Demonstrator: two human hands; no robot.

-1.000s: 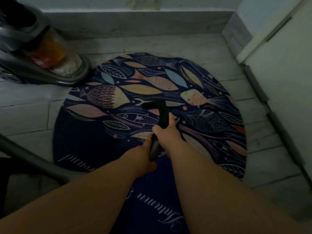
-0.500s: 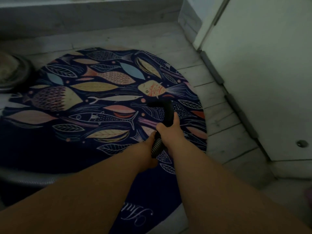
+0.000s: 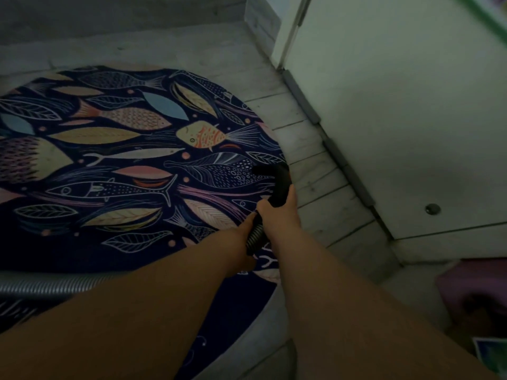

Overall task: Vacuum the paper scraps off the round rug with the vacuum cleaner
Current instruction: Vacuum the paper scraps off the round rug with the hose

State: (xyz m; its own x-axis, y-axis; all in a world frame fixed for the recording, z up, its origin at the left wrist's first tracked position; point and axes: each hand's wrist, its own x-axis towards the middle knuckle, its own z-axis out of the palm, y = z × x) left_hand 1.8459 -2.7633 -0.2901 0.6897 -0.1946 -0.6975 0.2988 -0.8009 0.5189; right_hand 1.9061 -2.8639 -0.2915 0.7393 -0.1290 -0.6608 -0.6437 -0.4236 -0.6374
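A dark blue round rug (image 3: 118, 165) printed with fish and leaves covers the left of the floor. The black vacuum nozzle (image 3: 274, 178) hovers over the rug's right edge, bent to the left at its tip. My right hand (image 3: 282, 212) grips the nozzle's black handle. Just behind it, my left hand (image 3: 244, 242) holds the ribbed hose (image 3: 255, 237). A grey stretch of hose (image 3: 44, 285) runs along the lower left. I see no paper scraps on the visible rug.
Pale wood-look floor (image 3: 315, 193) lies right of the rug. A white door or cabinet (image 3: 397, 119) with a grey bottom strip stands at the right. A pinkish object (image 3: 472, 286) sits at the lower right. A low wall ledge (image 3: 123, 20) runs across the back.
The view and both hands have swung right; the nozzle moved from the rug's middle to its right edge. The vacuum body has left the view at the left.
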